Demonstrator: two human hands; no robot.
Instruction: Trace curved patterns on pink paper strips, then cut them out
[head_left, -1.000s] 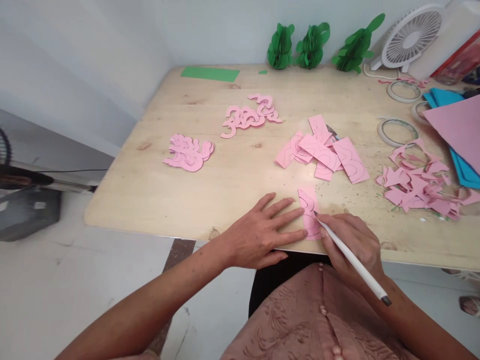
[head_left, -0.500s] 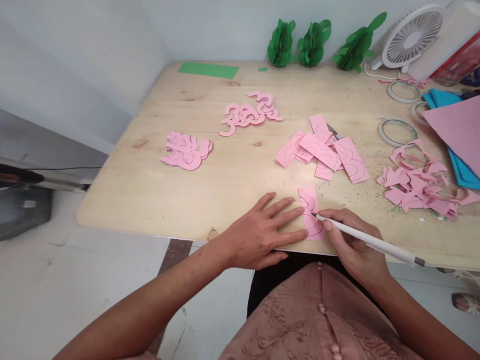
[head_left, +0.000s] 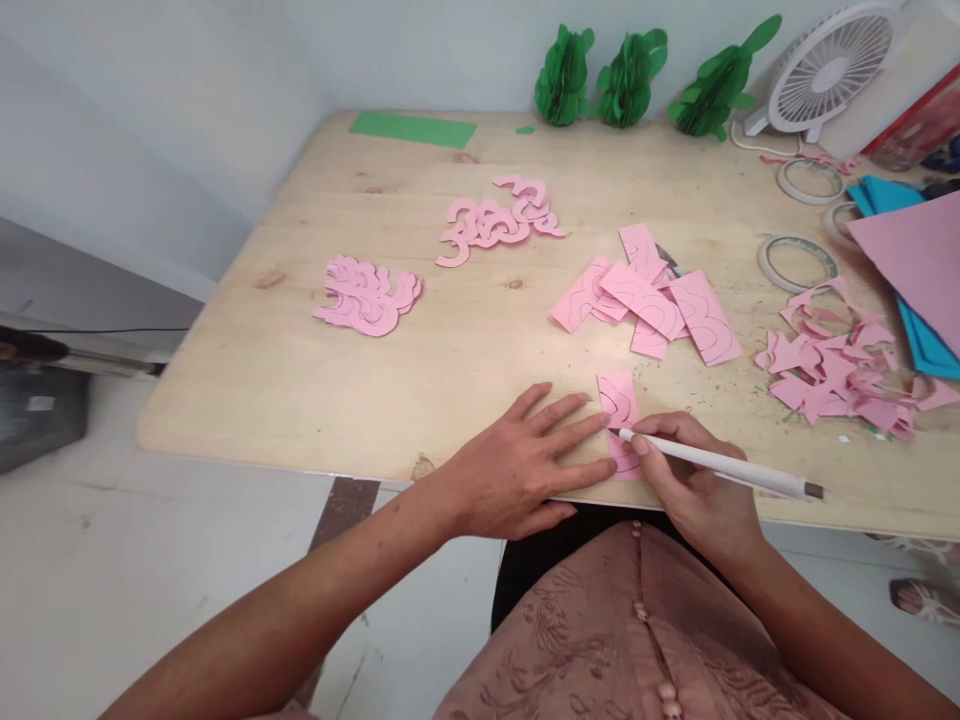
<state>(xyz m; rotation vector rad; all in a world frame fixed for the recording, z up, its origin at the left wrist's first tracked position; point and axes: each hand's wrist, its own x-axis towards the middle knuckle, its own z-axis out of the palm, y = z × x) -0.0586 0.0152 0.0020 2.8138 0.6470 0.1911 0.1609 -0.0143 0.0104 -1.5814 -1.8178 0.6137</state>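
A small pink paper strip [head_left: 616, 392] with curved dark lines lies at the table's front edge. My left hand [head_left: 529, 462] is spread flat beside it, fingertips resting on the strip's left side. In my right hand [head_left: 701, 480] is a white pen [head_left: 720, 463], its dark tip on the strip near my left fingertips. Part of the strip's lower half is hidden by my fingers. Farther back lies a loose pile of pink paper pieces [head_left: 705, 318] with similar curves drawn on them. Something dark and partly hidden sits under that pile.
Cut pink wavy shapes [head_left: 367, 297] and curled pink pieces [head_left: 491, 222] lie to the left. Pink scraps [head_left: 825, 365], tape rolls [head_left: 796, 264] and blue sheets [head_left: 930, 330] are at right. Green paper figures [head_left: 562, 80] and a white fan [head_left: 831, 75] stand along the back.
The pen in my right hand has moved slightly left across the strip, its tip now closer to my left fingertips. My left hand stays in place. The view has shifted slightly.
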